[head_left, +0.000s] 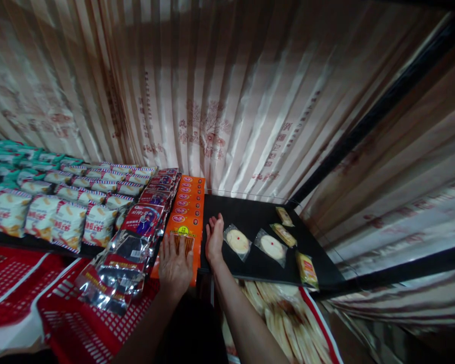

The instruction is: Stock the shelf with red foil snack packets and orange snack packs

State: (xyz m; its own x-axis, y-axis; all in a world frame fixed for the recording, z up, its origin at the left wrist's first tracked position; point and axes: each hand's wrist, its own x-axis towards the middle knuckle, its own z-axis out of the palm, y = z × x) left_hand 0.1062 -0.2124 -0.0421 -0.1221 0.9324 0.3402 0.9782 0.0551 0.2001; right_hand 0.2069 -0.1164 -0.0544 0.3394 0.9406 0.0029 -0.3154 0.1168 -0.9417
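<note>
My left hand (175,265) lies flat, fingers stretched out, on the front of a row of overlapping orange snack packets (180,202). On the other side of that row, my right hand (215,237) stands on edge near the orange packets' right border, its fingers extended and holding nothing. Whether it touches the packets I cannot tell. Left of the row are shiny dark red snack bags (142,217), overlapping and hanging past the shelf's front. Two flat round pale pastries in clear wrappers, the closer one (237,241) and the farther one (272,247), lie right of my right hand.
Three small yellow packets (307,269) line the right end of the black shelf (250,207). White chip bags (70,222) and green bags (11,156) fill the left. Below are red baskets (83,308) and long pale sticks (288,323). A curtain (227,91) hangs behind.
</note>
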